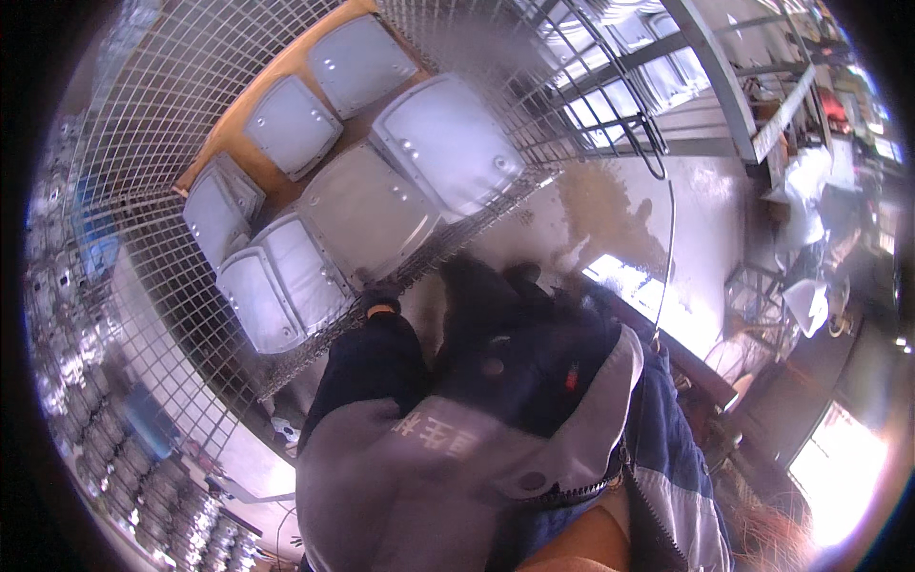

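Left hand: dark-gloved [380, 294], at the near rim of the cage, next to the lower edge of the dull grey plate; blur and shadow hide its fingers.
Left grip: cannot tell whether it is apart, together or clamped on the plate.
Right hand: out of view.
Dull grey plate: lies in the wire-mesh cage [143, 181], in the middle of the near side [370, 212].
Pale plates: curved-edged, with small paired studs or holes; a large one [448, 143] to its right, two overlapping ones [259, 300] to its left, more behind.
Cage lining: brown sheet [272, 81] along the far side.
Floor: pale [705, 205], with a brownish patch [605, 205] right of the cage.
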Demonstrator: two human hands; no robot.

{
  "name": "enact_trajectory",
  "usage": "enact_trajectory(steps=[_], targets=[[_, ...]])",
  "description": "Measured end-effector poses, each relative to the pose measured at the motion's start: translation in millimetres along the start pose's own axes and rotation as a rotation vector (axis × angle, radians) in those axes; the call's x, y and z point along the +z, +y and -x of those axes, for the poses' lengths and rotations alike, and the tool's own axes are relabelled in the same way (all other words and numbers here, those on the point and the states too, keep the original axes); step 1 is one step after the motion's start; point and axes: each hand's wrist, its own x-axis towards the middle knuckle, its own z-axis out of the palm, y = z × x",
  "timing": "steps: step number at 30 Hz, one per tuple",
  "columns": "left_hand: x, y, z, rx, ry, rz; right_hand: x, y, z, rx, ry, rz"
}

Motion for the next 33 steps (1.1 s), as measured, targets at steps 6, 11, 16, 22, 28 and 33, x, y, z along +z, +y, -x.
enact_trajectory(steps=[6,11,16,22,28,33], targets=[[-37,-13,-8,-0.036,-0.080,-0.110,-14,8,25,-0.014,0.102,-0.171],[-59,32,-51,0.199,-0.292,-0.415,-36,35,61,-0.070,0.305,-0.448],[0,229,-64,0.231,-0.657,-0.493,-61,58,105,-0.336,0.660,-0.507],[182,453,173,0.575,-1.209,-0.808,-85,87,184,-0.459,1.379,-0.549],[261,446,510,1.376,-1.609,-0.825,-116,164,266,-0.325,2.115,-0.304],[284,320,701,1.544,-2.347,-0.661,-145,284,340,-0.297,2.483,-0.476]])
